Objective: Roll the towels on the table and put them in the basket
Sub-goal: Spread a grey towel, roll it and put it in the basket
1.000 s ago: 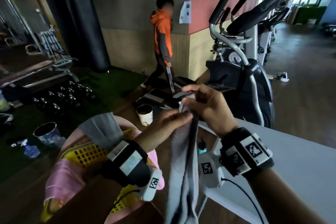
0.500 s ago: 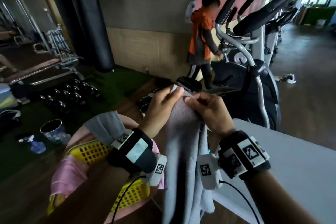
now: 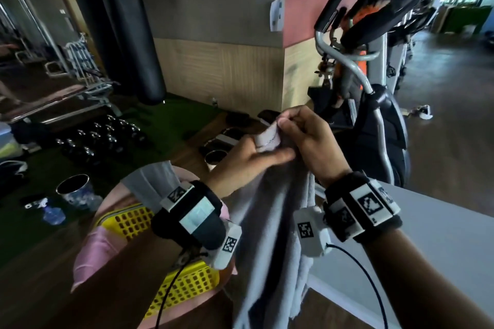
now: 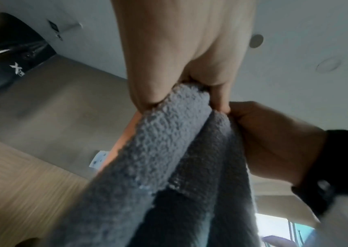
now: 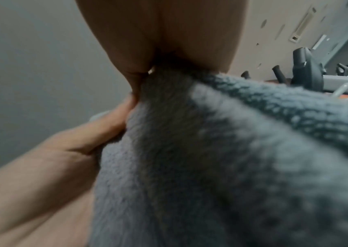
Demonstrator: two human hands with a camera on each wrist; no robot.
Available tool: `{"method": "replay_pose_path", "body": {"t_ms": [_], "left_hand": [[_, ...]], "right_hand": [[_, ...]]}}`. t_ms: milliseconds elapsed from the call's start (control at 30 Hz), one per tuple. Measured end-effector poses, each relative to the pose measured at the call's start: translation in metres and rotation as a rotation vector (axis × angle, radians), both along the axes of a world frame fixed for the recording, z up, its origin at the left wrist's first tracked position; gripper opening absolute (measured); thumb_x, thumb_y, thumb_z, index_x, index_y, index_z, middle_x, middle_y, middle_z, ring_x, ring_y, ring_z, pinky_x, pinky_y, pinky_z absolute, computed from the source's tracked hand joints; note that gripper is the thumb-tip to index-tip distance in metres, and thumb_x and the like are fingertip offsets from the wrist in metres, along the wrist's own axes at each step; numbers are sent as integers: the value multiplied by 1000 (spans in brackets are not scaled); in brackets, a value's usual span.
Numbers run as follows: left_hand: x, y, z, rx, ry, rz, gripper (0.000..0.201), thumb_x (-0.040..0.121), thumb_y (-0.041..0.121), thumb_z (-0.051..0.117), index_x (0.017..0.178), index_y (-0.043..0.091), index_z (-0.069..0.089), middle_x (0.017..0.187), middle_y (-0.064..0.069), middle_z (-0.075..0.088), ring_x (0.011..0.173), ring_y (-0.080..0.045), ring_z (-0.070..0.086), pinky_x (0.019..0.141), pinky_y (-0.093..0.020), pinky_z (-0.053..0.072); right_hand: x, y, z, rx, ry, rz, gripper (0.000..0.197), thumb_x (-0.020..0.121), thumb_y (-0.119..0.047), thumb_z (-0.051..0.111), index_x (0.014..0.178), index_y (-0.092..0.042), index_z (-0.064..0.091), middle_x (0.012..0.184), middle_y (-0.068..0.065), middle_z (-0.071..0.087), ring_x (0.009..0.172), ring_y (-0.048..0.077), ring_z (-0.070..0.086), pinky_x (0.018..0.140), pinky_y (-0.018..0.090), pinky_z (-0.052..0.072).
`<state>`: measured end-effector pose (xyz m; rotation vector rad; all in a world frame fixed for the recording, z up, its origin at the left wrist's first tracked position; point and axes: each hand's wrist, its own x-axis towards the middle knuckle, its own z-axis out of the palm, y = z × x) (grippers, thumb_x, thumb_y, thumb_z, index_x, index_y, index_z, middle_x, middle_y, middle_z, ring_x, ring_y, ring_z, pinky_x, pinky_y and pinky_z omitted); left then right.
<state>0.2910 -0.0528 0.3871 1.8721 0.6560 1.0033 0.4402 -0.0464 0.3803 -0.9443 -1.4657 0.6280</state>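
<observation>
The white bench (image 3: 441, 235) is showing no towels on the part in view, while the yellow basket (image 3: 187, 286) at lower left is already carrying pink cloth (image 3: 99, 246) and a grey piece (image 3: 149, 184) over its rim, so part of the job is looking done. The grey towel (image 3: 270, 235) is hanging unrolled in the air between basket and bench, with the left hand (image 3: 240, 160) and right hand (image 3: 307, 139) both pinching its top edge, fingers (image 4: 219, 93) curling tight on the cloth; rolling and placing it are still waiting.

Towels (image 3: 104, 246) draped across basket (image 3: 133, 222) mouth
</observation>
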Motion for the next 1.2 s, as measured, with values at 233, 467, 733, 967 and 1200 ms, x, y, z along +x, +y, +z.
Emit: {"method": "replay_pose_path", "body": {"t_ms": [233,467,733,967,1200], "left_hand": [[-18,40,14,-179,-280,461,25,86,48,63,82,25,73,87,10,74,91,-4,68,90,-31,50],[-9,20,8,103,40,33,34,96,17,56,79,-12,52,74,-12,50,76,-13,48,72,-29,40],[-10,29,7,-93,-73,45,21,92,32,61,79,17,62,79,5,61,82,-6,58,84,-31,48],[-15,47,22,-274,-317,298,9,90,19,63,82,15,61,76,2,66,73,-12,65,68,-29,50],[4,24,-1,-159,1,-194,13,87,-5,61,93,7,66,87,2,64,88,-7,61,82,-20,49]], "right_hand": [[0,-11,-36,-63,-47,-100,22,93,-18,60,74,-9,62,68,-9,58,66,1,49,66,18,40],[-2,-8,2,91,78,-48,7,94,-6,56,96,0,60,83,-4,61,77,-1,56,75,14,44],[3,-10,-22,61,-23,-105,17,93,-15,59,83,-9,71,78,-11,67,75,-1,56,73,19,44],[4,-8,-18,-8,-58,-86,37,93,-19,60,58,-21,51,55,-14,45,56,-1,39,56,22,35],[9,-4,-9,28,92,-67,10,89,-9,63,81,-7,67,72,-7,69,70,0,60,70,15,46]]}}
